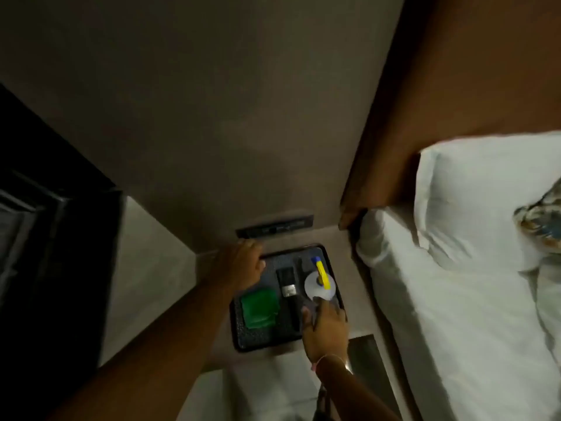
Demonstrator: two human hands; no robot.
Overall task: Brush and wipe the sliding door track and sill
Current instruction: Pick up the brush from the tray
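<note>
Dim room, no writing legible anywhere. Left: dark door frame (45, 226). Centre: one black tray (243, 338) on a bedside ledge, gripped at its far left corner by the left hand (243, 262), fingers curled over the rim. Inside: one green cloth (260, 308), one black brush (288, 287), one white spray bottle (320, 285) with yellow nozzle. Right hand (326, 326) over the near right part, fingers spread, grip unclear. Right: one white-sheeted bed (455, 314).

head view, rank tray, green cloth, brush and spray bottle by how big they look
1. tray
2. green cloth
3. brush and spray bottle: they look alike in size, and the right hand hides part of both, so no ranking.
</note>
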